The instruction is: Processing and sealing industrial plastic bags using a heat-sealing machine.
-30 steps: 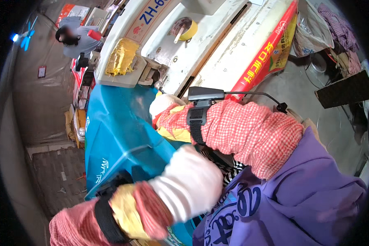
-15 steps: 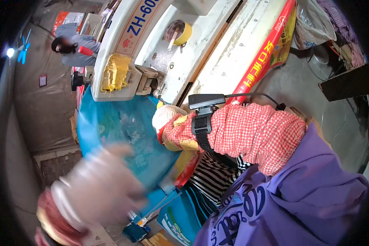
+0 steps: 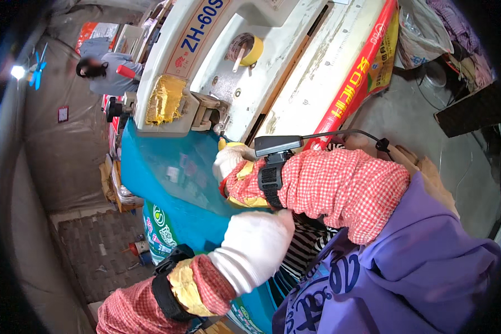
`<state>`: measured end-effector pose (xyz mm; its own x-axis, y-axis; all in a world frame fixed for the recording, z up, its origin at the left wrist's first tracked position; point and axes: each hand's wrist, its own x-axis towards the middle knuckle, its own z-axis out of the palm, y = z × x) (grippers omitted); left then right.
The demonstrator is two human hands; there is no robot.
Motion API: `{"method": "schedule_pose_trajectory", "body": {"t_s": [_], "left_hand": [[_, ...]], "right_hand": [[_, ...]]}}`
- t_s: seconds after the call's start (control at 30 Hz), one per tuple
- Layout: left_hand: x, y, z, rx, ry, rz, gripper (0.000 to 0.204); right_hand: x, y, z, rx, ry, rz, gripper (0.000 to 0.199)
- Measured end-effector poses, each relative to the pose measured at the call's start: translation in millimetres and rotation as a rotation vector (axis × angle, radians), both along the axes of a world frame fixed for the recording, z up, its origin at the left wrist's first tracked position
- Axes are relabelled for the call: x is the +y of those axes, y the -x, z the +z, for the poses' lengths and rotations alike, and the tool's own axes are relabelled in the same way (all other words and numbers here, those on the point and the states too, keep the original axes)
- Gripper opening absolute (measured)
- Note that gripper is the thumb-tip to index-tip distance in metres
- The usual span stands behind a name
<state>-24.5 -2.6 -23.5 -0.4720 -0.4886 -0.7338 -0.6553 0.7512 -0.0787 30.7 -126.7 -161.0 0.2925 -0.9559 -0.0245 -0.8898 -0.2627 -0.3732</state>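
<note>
A white sewing machine (image 3: 175,55) with a gold-taped end stands at the top; its metal presser-foot area (image 3: 209,114) sits over a blue plastic sack (image 3: 172,161). My right hand (image 3: 231,162), in a white glove with a yellow fingertip, is closed at the sack's edge just beside the presser foot; most of its fingers are hidden. Across the lower edge of the sack comes my left hand (image 3: 256,245), also white-gloved. Its fingers are bent and closed near my right wrist, and what lies under them is hidden. Both forearms have red checked sleeves with black straps.
Yellow tape roll (image 3: 249,50) lies on the machine bed (image 3: 228,78). A red and yellow printed sack (image 3: 353,78) covers the table's edge. A black cable (image 3: 345,132) runs from the right wrist device. A person (image 3: 108,75) sits in the background.
My left hand, blurred before at the lower left, has moved right to near my right wrist. The sack's printed side now shows at the lower left. My right hand has barely moved.
</note>
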Motion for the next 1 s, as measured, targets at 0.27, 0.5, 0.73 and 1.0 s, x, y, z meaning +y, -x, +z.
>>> {"method": "schedule_pose_trajectory", "body": {"t_s": [0.27, 0.5, 0.73, 1.0], "left_hand": [[-59.9, -51.9, 46.5, 0.200, 0.128, -0.129, 0.020], [-20.1, -78.6, 64.9, 0.401, -0.079, -0.235, 0.002], [-6.0, -70.2, -23.0, 0.407, 0.143, -0.058, 0.007], [-121.4, -159.2, -85.6, 0.605, 0.499, 0.348, 0.013]], "right_hand": [[17.9, -19.9, -46.3, 0.235, 0.410, -0.451, 0.017], [34.1, 23.8, -19.1, -0.161, 0.410, -0.115, 0.011], [22.3, 34.6, -13.8, 0.087, 0.298, -0.006, 0.015], [-11.4, 46.2, -5.9, -1.327, -1.038, 0.092, 0.036]]}}
